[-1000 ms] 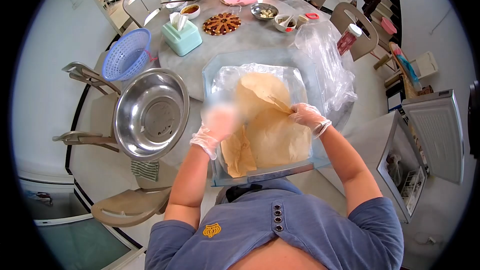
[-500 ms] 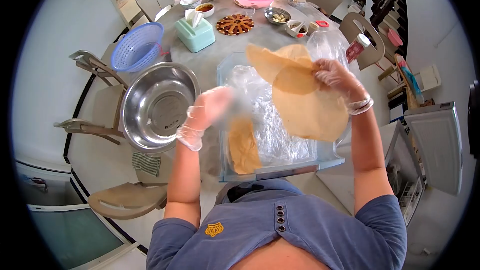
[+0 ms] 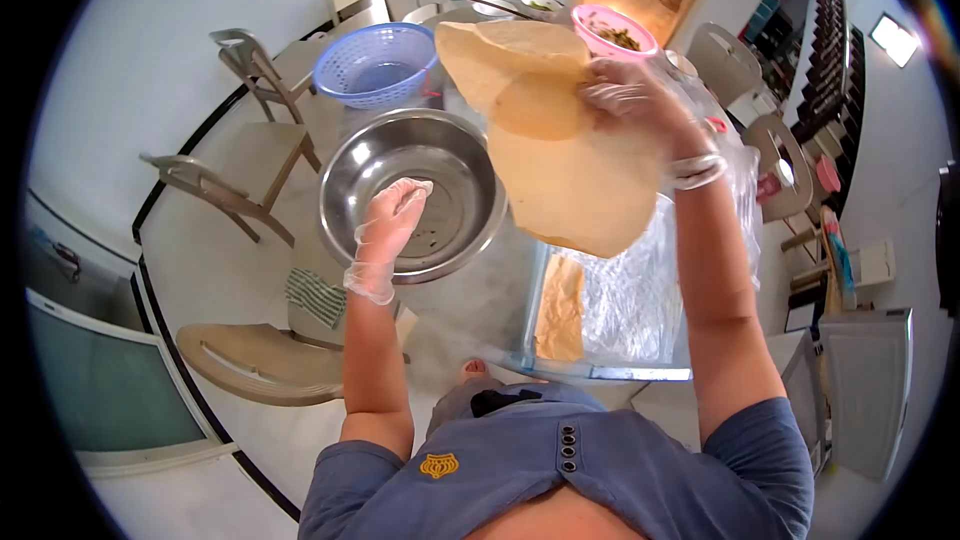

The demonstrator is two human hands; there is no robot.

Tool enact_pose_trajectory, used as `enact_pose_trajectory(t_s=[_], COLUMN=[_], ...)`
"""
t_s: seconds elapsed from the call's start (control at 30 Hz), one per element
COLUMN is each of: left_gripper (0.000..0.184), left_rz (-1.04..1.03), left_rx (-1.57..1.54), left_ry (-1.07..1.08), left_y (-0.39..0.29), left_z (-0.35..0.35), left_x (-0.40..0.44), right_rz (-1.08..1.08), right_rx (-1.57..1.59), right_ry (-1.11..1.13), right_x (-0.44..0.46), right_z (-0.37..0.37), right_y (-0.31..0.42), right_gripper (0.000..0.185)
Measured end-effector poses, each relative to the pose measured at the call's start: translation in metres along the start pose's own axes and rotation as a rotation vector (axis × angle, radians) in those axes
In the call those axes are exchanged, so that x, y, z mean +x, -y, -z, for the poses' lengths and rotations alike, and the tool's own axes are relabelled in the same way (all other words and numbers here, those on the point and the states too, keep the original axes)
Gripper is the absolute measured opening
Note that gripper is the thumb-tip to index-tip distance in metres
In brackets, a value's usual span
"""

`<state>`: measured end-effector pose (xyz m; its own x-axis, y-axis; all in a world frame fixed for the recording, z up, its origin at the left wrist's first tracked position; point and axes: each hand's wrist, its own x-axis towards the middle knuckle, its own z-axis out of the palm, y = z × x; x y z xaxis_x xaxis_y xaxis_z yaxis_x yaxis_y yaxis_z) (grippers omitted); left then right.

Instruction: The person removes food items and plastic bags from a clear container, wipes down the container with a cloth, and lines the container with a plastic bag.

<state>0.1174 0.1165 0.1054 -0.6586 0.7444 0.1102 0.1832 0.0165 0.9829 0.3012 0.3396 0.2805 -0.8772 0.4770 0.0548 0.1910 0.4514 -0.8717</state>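
- Two gloved hands show in the head view, and only the right one plainly has hold of something.
- Your right hand has its fingers closed on the edge of the thin brown sheets, which hang below and to the left of those fingers; the darker patch looks like overlapping layers.
- Keep that pinch light and broad: the sheets would likely crease or tear with all their weight on one spot.
- Your left hand has its fingers curled together over the steel basin; nothing shows in them, and whether they touch the metal cannot be told.
- Support the loose edge with those left fingers if the sheets sag, and part the layers gently from a corner.
- Lower than your right fingers is the blue tray, with clear plastic inside and another brown piece along its left side.
- Beyond your left fingertips stands the blue basket, just past your right fingers the pink bowl; keep the upper flap clear of both.
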Motion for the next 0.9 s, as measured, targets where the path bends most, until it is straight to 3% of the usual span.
enact_pose_trajectory(t_s=[0.07, 0.13, 0.17, 0.2, 0.33, 0.5, 0.57, 0.63, 0.67, 0.7, 0.77, 0.83, 0.9], left_gripper=[0.016, 0.018, 0.018, 0.018, 0.019, 0.030, 0.036, 0.036, 0.036, 0.035, 0.034, 0.029, 0.026], left_rz=[-0.017, -0.012, -0.010, -0.009, -0.116, -0.338, -0.284, -0.198, -0.200, -0.135, -0.066, 0.052, 0.042], left_rx=[0.014, 0.000, 0.002, 0.088, 0.272, 0.574, 0.537, 0.595, 0.591, 0.576, 0.567, 0.599, 0.590], left_ry=[-0.085, -0.190, -0.203, -0.258, -0.349, -0.432, -0.382, -0.386, -0.380, -0.334, -0.275, -0.192, -0.178], left_y=[0.020, 0.021, 0.027, 0.032, 0.041, 0.038, 0.041, 0.042, 0.044, 0.046, 0.052, 0.055, 0.065], left_z=[0.015, 0.029, 0.034, 0.039, 0.048, 0.033, 0.033, 0.031, 0.032, 0.033, 0.036, 0.036, 0.039], left_x=[0.004, 0.003, 0.004, 0.005, 0.007, 0.014, 0.015, 0.017, 0.019, 0.020, 0.017, 0.015, 0.016], right_rz=[0.093, 0.176, 0.214, 0.152, 0.144, 0.149, 0.152, 0.198, 0.241, 0.240, 0.121, 0.094, 0.071], right_rx=[-0.015, -0.468, -0.914, -0.841, -0.932, -0.816, -0.783, -1.005, -0.852, -0.857, -1.026, -0.893, -0.765], right_ry=[0.017, -0.009, -0.038, -0.165, -0.002, -0.073, -0.112, 0.046, -0.102, -0.101, 0.056, -0.019, -0.093], right_x=[0.037, 0.056, 0.056, 0.063, 0.073, 0.070, 0.068, 0.063, 0.060, 0.061, 0.058, 0.053, 0.052], right_z=[-0.040, -0.087, -0.108, -0.120, -0.143, -0.154, -0.155, -0.156, -0.155, -0.153, -0.150, -0.144, -0.136], right_y=[-0.027, -0.026, -0.023, -0.026, -0.026, -0.016, -0.017, -0.024, -0.027, -0.029, -0.035, -0.035, -0.035], right_gripper=[0.017, 0.018, 0.018, 0.019, 0.019, 0.019, 0.019, 0.019, 0.017, 0.017, 0.019, 0.020, 0.021])
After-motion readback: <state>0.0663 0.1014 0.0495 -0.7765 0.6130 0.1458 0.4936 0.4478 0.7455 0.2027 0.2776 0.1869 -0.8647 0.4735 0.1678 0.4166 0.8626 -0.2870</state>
